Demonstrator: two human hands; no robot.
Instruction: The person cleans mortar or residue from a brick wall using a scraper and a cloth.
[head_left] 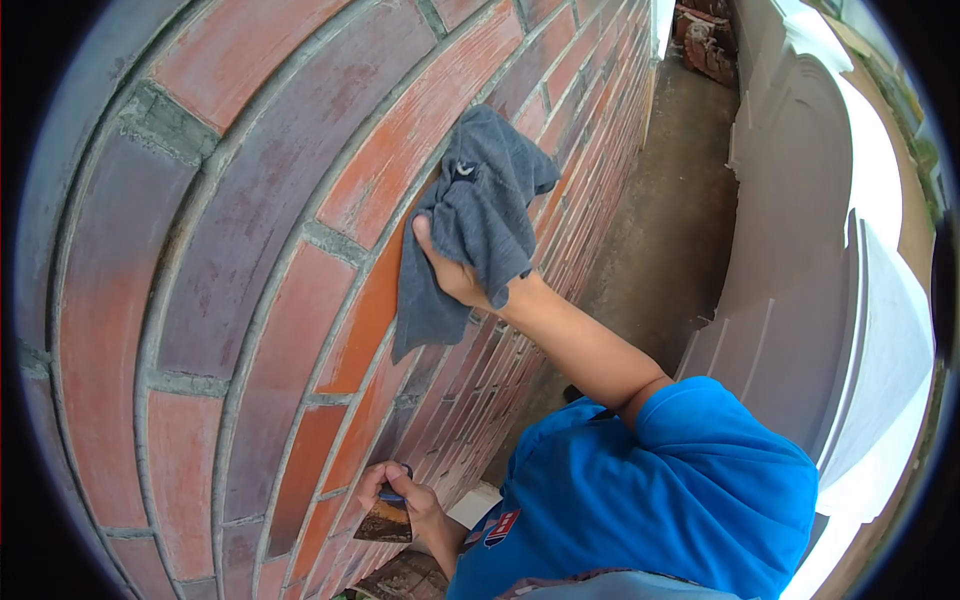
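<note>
A dark grey-blue cloth [490, 190] is pressed against the brick wall [290, 170] under my right hand [452, 272]. The thumb shows at the cloth's left side, and folds of fabric hide the other fingers. Lower down, close to the wall, my left hand [405, 492] is closed round the handle of a scraper [385, 522], whose flat, brown-stained blade points downward. Beside the cloth, some bricks look brighter orange; others are dull red or purple-grey with pale smears. Grey mortar lines run between them.
A narrow concrete walkway [650, 200] runs along the foot of the wall. Opposite stands a white, moulded low wall [790, 200]. Broken brick rubble [706, 45] lies at the walkway's far end. Plants and a strip of ground show beyond the white wall.
</note>
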